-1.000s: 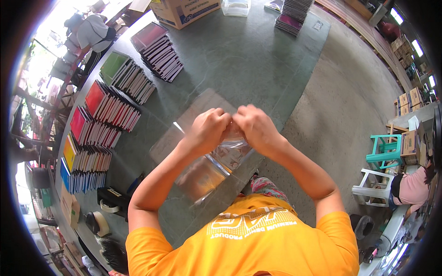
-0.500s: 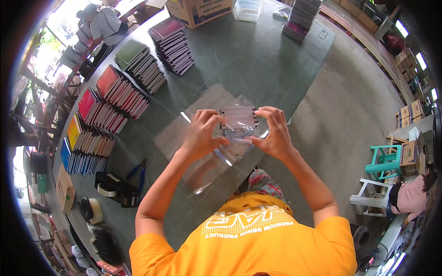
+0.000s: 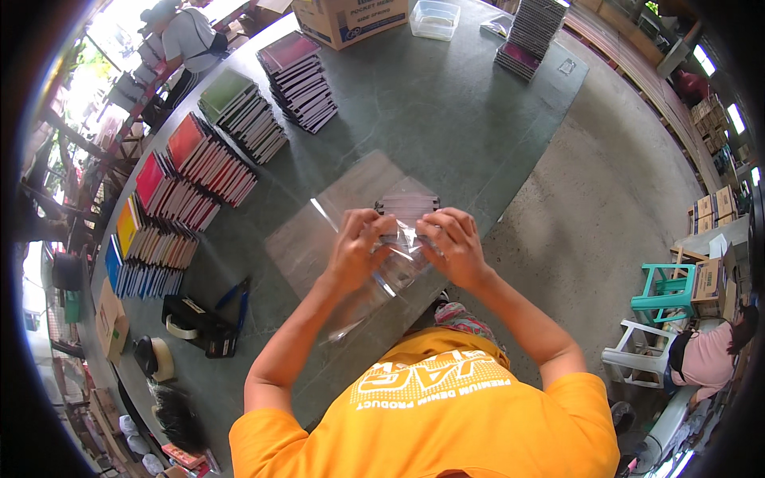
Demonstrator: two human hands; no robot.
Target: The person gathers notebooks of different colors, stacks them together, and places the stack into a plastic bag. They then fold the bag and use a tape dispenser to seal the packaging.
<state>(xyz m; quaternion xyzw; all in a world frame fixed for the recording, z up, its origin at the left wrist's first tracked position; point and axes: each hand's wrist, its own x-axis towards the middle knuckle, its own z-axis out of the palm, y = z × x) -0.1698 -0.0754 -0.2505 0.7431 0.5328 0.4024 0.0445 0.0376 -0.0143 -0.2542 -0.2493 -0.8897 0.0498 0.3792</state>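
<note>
Clear plastic wrap (image 3: 402, 259) lies over a small bundle of spiral-bound notebooks (image 3: 409, 207), whose pale edges and dark bindings show at the far side. From the left, my left hand (image 3: 358, 247) pinches the near part of the wrap with bent fingers. My right hand (image 3: 454, 245) does the same opposite it, fingertips close to those of the left. Bright creases run through the film between the two hands. More flat clear plastic sheets (image 3: 296, 239) are spread under and beside the bundle. My fingers hide the near end of the notebooks.
Stacked coloured notebooks (image 3: 211, 163) line the table's left side. Blue-handled pliers (image 3: 233, 293), a black tape dispenser (image 3: 199, 327) and a tape roll (image 3: 163, 361) lie nearer. A cardboard box (image 3: 351, 22), clear tub (image 3: 435, 20) and notebook stack (image 3: 535, 32) stand at the far edge.
Both hands have moved nearer to me and closer together, from the sides of the bundle to its near end. The film between them is now gathered and creased.
</note>
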